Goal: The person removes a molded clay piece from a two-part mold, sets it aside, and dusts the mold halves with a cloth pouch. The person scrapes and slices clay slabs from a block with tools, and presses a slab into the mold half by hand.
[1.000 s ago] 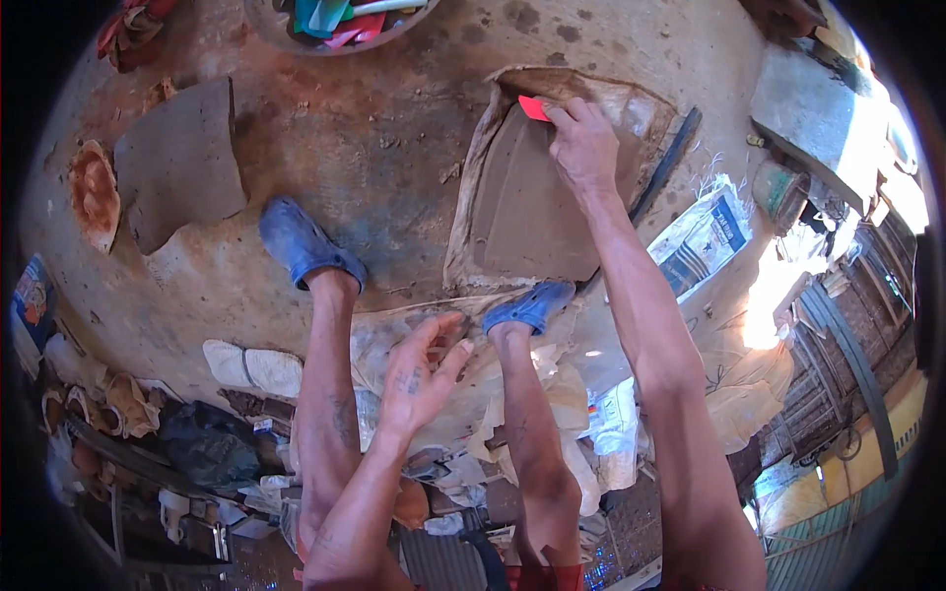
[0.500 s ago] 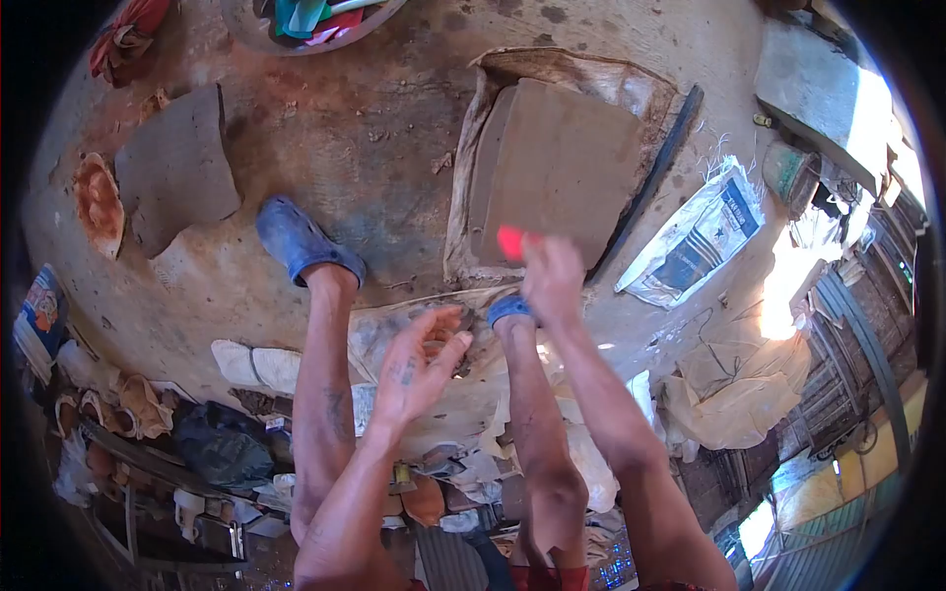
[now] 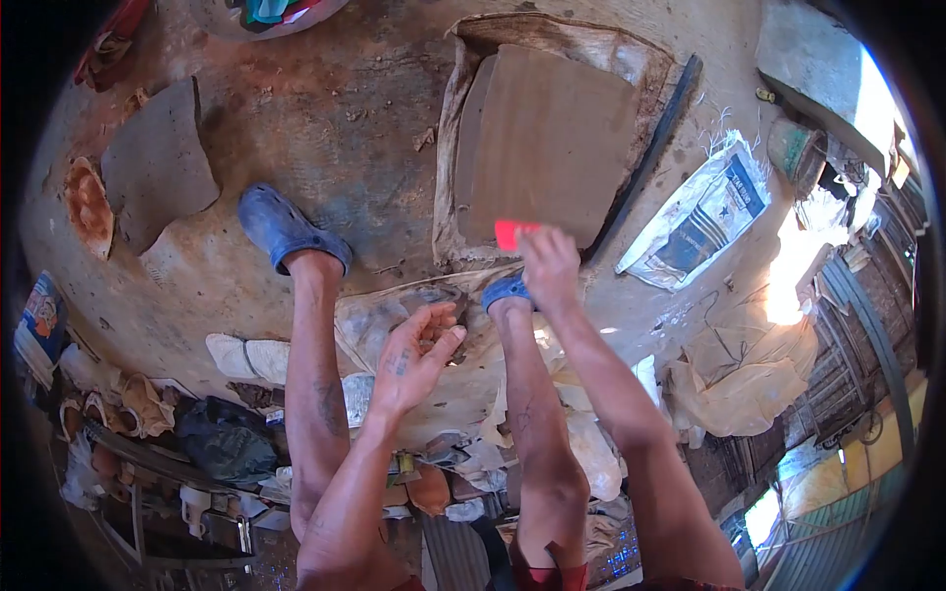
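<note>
My right hand (image 3: pixel 552 268) grips a small flat red scraper (image 3: pixel 510 234), its blade at the near edge of a smooth grey-brown clay slab (image 3: pixel 557 148). The slab lies on a folded brownish cloth (image 3: pixel 445 212), and another layer of clay shows beneath its left side. My left hand (image 3: pixel 416 362) hovers between my legs, fingers loosely curled and thumb apart, with nothing visible in it. Behind that hand is a crumpled plastic sheet (image 3: pixel 367 323).
A dark bar (image 3: pixel 658 148) lies along the cloth's right side, beside a white-and-blue sack (image 3: pixel 700 219). Another clay slab (image 3: pixel 158 165) and an orange-brown shallow piece (image 3: pixel 89 209) lie at left. My feet wear blue clogs (image 3: pixel 286 229). A bowl (image 3: pixel 271 25) stands at the top.
The camera view has shifted slightly, so floor things appear higher and further left. My right hand, blurred before, shows more clearly with the scraper at the slab's near edge. My left hand stays loosely curled.
</note>
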The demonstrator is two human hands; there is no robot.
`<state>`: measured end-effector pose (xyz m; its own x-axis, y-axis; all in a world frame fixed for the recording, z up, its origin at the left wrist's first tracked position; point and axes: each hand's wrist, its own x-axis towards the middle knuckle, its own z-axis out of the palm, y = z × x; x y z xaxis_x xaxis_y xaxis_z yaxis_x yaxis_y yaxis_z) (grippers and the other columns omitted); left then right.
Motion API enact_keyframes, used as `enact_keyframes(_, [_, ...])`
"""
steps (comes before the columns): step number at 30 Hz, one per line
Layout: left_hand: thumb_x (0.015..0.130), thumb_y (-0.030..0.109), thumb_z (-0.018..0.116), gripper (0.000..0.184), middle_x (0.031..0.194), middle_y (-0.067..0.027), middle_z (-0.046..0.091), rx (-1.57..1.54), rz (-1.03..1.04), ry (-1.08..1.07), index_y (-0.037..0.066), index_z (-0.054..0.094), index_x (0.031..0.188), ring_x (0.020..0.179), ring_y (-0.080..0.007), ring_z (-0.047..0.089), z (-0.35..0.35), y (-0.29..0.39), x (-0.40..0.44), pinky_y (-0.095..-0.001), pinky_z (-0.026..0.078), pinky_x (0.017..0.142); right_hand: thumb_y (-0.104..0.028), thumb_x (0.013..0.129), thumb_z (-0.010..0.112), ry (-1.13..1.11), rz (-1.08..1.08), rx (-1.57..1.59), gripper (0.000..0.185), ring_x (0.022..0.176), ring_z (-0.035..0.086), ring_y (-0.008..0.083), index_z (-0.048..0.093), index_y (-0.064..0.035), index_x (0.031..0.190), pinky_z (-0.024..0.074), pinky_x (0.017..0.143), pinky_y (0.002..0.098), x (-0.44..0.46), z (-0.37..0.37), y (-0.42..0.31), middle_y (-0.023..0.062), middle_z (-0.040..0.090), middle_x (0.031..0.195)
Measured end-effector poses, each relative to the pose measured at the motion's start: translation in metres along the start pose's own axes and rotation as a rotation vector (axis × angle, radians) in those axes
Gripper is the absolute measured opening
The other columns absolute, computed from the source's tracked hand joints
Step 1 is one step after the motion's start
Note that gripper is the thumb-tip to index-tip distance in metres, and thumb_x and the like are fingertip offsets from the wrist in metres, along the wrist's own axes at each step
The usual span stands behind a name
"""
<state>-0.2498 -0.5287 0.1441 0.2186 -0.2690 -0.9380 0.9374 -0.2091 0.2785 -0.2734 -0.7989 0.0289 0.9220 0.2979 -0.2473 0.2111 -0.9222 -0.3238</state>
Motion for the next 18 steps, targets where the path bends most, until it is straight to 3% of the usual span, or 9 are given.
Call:
enact_keyframes(4, [0.103,0.02,0.07,0.046,0.128,-0.0114,0.069,-0.05,0.008,-0.066,-0.001,0.059,0.142,0.118,-0.0173,0.064,-0.005,-0.001,0.004,-0.0328,0.051,0.102,-0.007,0.078,0.071,-0.058,0.031,0.078,0.033,0.099,0.067,0.0285,0.077,-0.0024,0.11,0.0529,0.084,0.0436,-0.02,-0.014,0.002,0.0108,0.073,0.104])
enact_keyframes(6, [0.104,0.021,0.069,0.047,0.128,-0.0114,0.069,-0.065,-0.011,-0.056,-0.002,0.057,0.143,0.118,-0.0172,0.064,-0.003,-0.008,0.005,-0.0325,0.051,0.102,-0.004,0.088,0.072,0.226,0.071,0.105,0.02,0.092,0.068,0.0297,0.078,-0.0033,0.106,0.0533,0.084,0.0433,0.024,-0.024,0.041,0.0127,0.073,0.097])
enact_keyframes(8, [0.104,0.021,0.069,0.047,0.129,-0.012,0.069,-0.039,-0.033,-0.061,-0.002,0.057,0.143,0.118,-0.0174,0.064,0.001,-0.01,0.001,-0.0326,0.051,0.102,-0.003,0.096,0.062,0.298,0.114,0.008,0.019,0.092,0.07,0.0324,0.078,-0.0041,0.106,0.0565,0.084,0.0424,0.096,-0.049,0.085,0.0149,0.074,0.1])
enact_keyframes(10, [0.104,0.021,0.069,0.048,0.129,-0.0126,0.069,-0.011,-0.034,-0.051,-0.002,0.057,0.144,0.118,-0.0175,0.064,0.006,-0.012,0.004,-0.0327,0.051,0.102,-0.001,0.084,0.064,0.372,0.004,-0.125,0.029,0.094,0.069,0.0336,0.078,-0.0084,0.108,0.0569,0.084,0.0451,0.167,-0.057,0.13,0.0116,0.074,0.1])
enact_keyframes(13, [0.104,0.022,0.07,0.049,0.13,-0.0132,0.069,0.089,-0.012,-0.087,-0.002,0.057,0.144,0.118,-0.0179,0.064,0.01,-0.015,0.004,-0.0334,0.051,0.102,0.0,0.08,0.064,0.305,-0.029,-0.087,0.032,0.094,0.068,0.0341,0.077,-0.0094,0.107,0.0571,0.084,0.0445,0.183,-0.044,0.137,0.011,0.073,0.102])
enact_keyframes(18, [0.103,0.024,0.07,0.049,0.131,-0.0138,0.07,0.136,-0.024,-0.12,-0.002,0.059,0.143,0.119,-0.0188,0.064,0.015,-0.003,0.002,-0.0353,0.052,0.101,-0.001,0.075,0.066,0.19,0.005,-0.02,0.036,0.104,0.065,0.0288,0.075,-0.0046,0.109,0.0511,0.088,0.0448,0.027,-0.009,0.061,0.0093,0.07,0.106])
